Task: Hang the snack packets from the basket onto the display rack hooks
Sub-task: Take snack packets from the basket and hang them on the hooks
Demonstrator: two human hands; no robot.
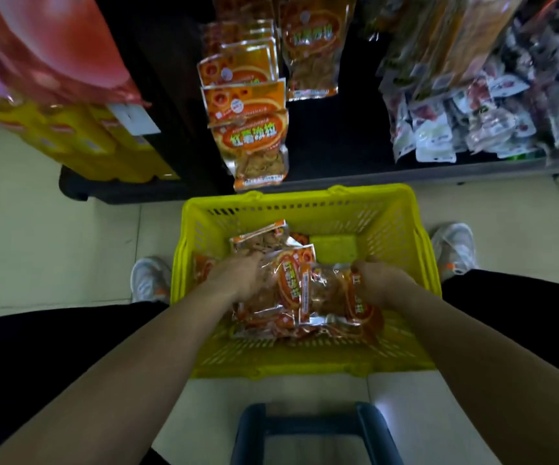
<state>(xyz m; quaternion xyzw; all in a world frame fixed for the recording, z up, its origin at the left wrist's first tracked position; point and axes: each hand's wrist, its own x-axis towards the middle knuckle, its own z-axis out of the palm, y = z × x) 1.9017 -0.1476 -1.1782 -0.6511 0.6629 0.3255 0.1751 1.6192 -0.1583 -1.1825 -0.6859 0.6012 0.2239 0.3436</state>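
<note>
Both hands are down in the yellow basket (305, 203), which sits on the floor right in front of the display rack (338, 135). Left hand (238, 276) has fingers curled into the pile of orange snack packets (291, 283), fingertips hidden behind one upright packet. Right hand (379, 283) grips the pile's right edge, fingers curled round it. More packets lie loose underneath. Matching hanging packets (248, 129) are on the rack, just above the basket's far rim. White shoes (149, 276) sit on either side of the basket
</note>
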